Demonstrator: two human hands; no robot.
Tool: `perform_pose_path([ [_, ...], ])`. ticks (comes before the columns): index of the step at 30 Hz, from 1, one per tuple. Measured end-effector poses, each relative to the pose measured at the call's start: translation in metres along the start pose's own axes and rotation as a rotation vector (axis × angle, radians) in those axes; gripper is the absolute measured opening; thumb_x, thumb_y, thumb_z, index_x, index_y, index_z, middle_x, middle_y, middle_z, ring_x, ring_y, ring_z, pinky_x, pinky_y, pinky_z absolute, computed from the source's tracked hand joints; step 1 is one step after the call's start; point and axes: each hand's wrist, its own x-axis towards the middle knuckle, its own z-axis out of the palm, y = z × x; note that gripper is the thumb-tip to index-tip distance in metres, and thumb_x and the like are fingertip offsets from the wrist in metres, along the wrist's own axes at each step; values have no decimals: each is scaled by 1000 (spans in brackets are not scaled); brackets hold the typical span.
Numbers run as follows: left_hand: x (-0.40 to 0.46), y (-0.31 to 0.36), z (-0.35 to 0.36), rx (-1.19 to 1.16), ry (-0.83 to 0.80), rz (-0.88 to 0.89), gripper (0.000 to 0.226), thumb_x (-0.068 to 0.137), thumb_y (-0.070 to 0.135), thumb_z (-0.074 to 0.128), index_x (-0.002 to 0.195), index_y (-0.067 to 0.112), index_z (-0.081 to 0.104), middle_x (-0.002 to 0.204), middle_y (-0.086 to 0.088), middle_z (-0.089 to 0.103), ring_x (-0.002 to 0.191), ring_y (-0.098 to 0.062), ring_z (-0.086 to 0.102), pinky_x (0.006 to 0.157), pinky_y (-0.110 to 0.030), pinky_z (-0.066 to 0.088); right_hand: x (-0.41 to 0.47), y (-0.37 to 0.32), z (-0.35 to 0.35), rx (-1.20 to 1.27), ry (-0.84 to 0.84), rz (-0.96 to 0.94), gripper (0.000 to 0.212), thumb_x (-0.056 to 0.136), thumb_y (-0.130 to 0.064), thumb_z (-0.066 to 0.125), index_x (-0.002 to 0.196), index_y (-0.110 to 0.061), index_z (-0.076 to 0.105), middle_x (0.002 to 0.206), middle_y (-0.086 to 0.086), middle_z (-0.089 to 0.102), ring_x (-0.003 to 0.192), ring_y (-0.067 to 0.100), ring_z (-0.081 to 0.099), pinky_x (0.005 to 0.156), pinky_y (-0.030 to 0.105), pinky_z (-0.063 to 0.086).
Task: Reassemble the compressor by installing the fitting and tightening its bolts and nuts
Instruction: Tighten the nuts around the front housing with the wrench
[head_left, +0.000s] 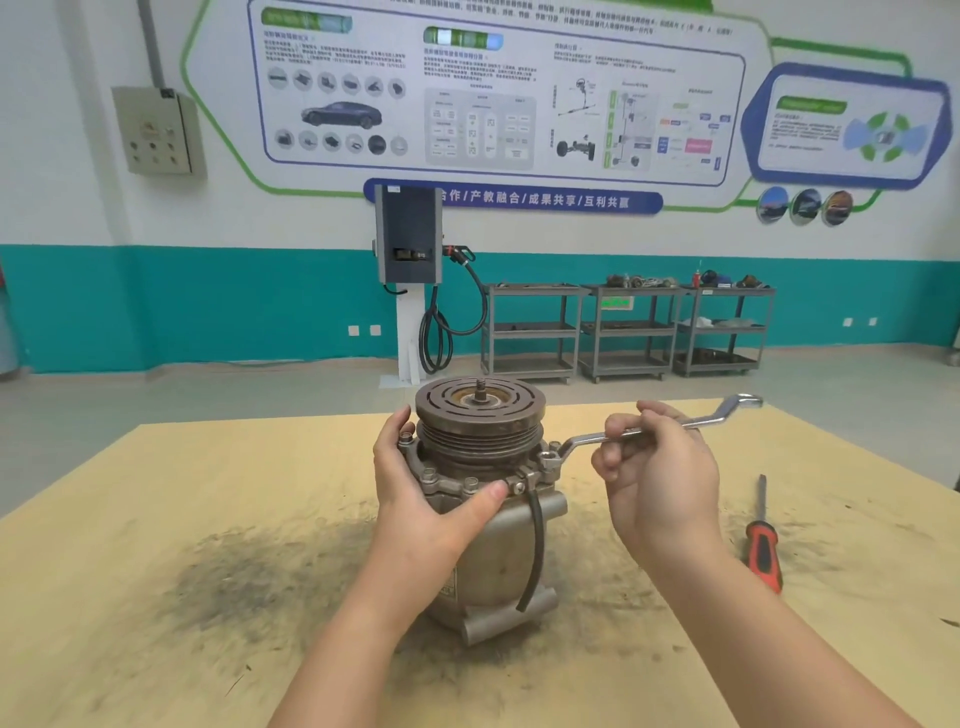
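Head view: wall banner (524, 200) reads "合作/产教融合/成果共享/互利共赢".

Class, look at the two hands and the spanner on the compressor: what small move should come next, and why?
Probably swing the spanner to turn the bolt. Its ring end sits on that bolt, the right hand grips the shaft, and the left hand braces the compressor.

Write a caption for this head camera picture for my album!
Left hand steadies the compressor while right hand turns a wrench on a flange bolt.
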Motion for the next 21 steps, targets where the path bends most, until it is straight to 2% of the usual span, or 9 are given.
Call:
perform_pose_path([
  [7, -1, 4, 1, 2, -3, 9, 88, 58, 60, 75, 116, 77, 12, 145, 18, 31, 134, -5, 38, 110, -29, 33, 26, 1, 4, 15, -67, 299, 12, 96, -7, 38, 89, -12, 46, 48, -2, 38, 35, 11, 24, 32, 20, 21],
  [12, -3, 5, 0, 7, -1, 2, 87, 61, 55, 76, 115, 77, 11, 146, 16, 32, 134, -7, 39, 112, -32, 33, 7, 32, -19, -134, -5, 276, 14, 102, -15, 40, 98, -6, 50, 47, -5, 22, 38, 11, 20, 34, 23, 22],
  [14, -2, 5, 0, 1, 2, -2, 88, 62, 53, 77, 115, 77, 11, 145, 18, 33, 133, -5, 40, 109, -28, 33, 4, 35, -26, -78, 31, 282, 21, 105, -22, 38, 96, -6, 49, 46, -5, 24, 37, 10, 23, 33, 22, 25],
  [17, -2, 3, 1, 9, 6, -5, 87, 64, 52, 77, 115, 77, 11, 144, 19, 32, 133, -4, 39, 108, -26, 32, 11, 18, -22, -32, 38, 245, 27, 105, -31, 39, 97, -8, 50, 45, -5, 40, 36, 8, 34, 33, 20, 30],
  [21, -1, 3, 1, 16, 16, -4, 86, 63, 52, 76, 113, 79, 11, 144, 19, 32, 133, -5, 39, 104, -21, 31, 23, 0, -5, -4, -16, 144, 17, 105, -19, 40, 98, -8, 50, 51, 1, 57, 42, 11, 48, 40, 22, 42],
])
